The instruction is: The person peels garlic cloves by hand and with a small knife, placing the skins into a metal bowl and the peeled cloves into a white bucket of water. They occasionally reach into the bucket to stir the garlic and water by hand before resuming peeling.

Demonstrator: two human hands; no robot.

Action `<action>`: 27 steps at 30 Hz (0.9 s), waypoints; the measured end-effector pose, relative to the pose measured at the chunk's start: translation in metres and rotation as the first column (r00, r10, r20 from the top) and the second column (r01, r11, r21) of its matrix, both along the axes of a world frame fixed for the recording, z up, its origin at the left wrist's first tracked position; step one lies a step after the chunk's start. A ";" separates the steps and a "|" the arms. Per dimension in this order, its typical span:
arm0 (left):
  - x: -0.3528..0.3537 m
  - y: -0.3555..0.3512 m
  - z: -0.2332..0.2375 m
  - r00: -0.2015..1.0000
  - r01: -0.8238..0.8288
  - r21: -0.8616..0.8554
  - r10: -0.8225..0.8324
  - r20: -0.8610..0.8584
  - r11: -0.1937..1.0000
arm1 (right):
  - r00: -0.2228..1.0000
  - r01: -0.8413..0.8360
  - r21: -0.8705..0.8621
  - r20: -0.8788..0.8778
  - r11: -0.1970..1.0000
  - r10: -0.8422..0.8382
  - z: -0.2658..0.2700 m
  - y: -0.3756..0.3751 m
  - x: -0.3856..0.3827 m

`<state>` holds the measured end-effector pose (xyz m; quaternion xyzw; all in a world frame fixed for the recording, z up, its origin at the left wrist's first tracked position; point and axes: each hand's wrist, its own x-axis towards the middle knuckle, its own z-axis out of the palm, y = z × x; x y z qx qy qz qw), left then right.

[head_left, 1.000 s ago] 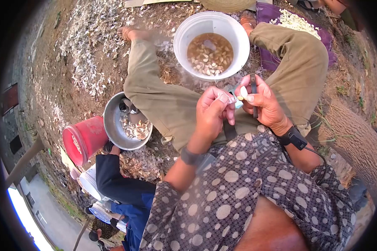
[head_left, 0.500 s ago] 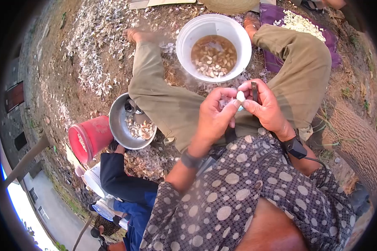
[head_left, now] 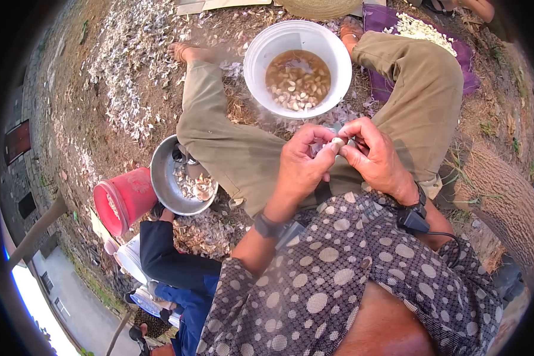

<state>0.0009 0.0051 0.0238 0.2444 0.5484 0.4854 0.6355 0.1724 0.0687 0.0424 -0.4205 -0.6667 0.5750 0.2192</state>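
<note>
One garlic clove [head_left: 337,142], pinched by closed fingers of left hand [head_left: 299,169] and right hand [head_left: 377,159], over lap. One white bucket [head_left: 256,58] at 12 o'clock; one steel bowl [head_left: 163,172], one red bucket [head_left: 130,196] at 9 o'clock. Dirt ground [head_left: 83,118], outdoors, peel-strewn.

An outdoor yard serving as a rough work spot: the ground is bare earth [head_left: 71,136] with dry grass, strewn with drifts of papery garlic skins [head_left: 124,65]. A tree trunk [head_left: 507,196] runs along the right. A white bucket [head_left: 256,41] of cloves [head_left: 293,89] in water, a metal bowl [head_left: 158,178], a red bucket [head_left: 130,196] and a purple cloth [head_left: 385,86] sit straight on the soil, and a building [head_left: 18,142] stands at the left edge
</note>
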 end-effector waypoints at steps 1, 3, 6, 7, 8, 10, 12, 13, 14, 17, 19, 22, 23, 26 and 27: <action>0.000 0.000 0.000 1.000 -0.003 0.009 0.002 0.018 1.000 | 1.000 -0.020 0.052 0.019 0.998 0.019 -0.001 0.001 0.001; -0.001 -0.002 -0.003 0.999 -0.002 0.024 0.001 0.050 1.000 | 0.999 -0.048 0.184 0.022 0.982 0.045 -0.005 0.002 0.001; -0.006 -0.006 -0.011 0.997 -0.004 0.047 0.000 0.073 0.999 | 0.997 -0.074 0.364 0.014 0.928 0.074 -0.010 0.003 -0.002; -0.007 -0.006 -0.011 0.998 -0.012 0.053 0.009 0.069 0.999 | 0.996 -0.092 0.381 0.038 0.920 0.084 -0.008 0.004 -0.003; -0.008 -0.006 -0.012 0.998 -0.023 0.059 0.019 0.065 0.998 | 0.994 -0.112 0.398 0.061 0.910 0.095 -0.006 0.004 -0.004; -0.010 -0.005 -0.010 0.998 -0.049 0.044 0.047 0.050 0.998 | 0.988 -0.149 0.441 0.094 0.885 0.120 -0.005 0.006 -0.007; -0.010 -0.006 -0.010 0.997 -0.075 0.043 0.074 0.029 0.996 | 0.983 -0.178 0.469 0.125 0.865 0.135 -0.005 0.005 -0.009; -0.008 -0.006 -0.011 0.996 -0.090 0.050 0.089 0.015 0.995 | 0.980 -0.190 0.477 0.138 0.858 0.140 -0.005 0.005 -0.010; -0.007 -0.007 -0.011 0.995 -0.104 0.057 0.104 -0.001 0.993 | 0.978 -0.201 0.485 0.150 0.851 0.145 -0.006 0.005 -0.011; -0.005 -0.007 -0.021 0.968 -0.019 0.167 0.060 -0.242 0.986 | 0.975 -0.200 0.497 0.182 0.845 0.124 -0.010 0.004 -0.013; -0.004 -0.003 -0.019 0.949 -0.015 0.153 0.063 -0.310 0.988 | 0.980 -0.177 0.496 0.169 0.850 0.106 -0.014 0.004 -0.013; 0.000 0.002 -0.027 0.917 -0.005 0.214 0.090 -0.389 0.977 | 0.993 -0.118 0.509 0.086 0.853 0.086 -0.027 0.006 -0.012; 0.003 0.001 -0.029 0.907 0.003 0.246 0.101 -0.410 0.969 | 0.996 -0.092 0.512 0.048 0.854 0.078 -0.029 0.005 -0.010; 0.009 0.003 -0.017 0.976 -0.177 0.195 0.197 -0.090 0.965 | 0.998 -0.003 0.197 -0.061 0.980 0.015 -0.025 0.001 -0.007; 0.009 0.003 -0.018 0.982 -0.174 0.178 0.184 -0.045 0.969 | 0.982 0.054 0.097 -0.188 0.994 -0.035 -0.029 -0.001 -0.008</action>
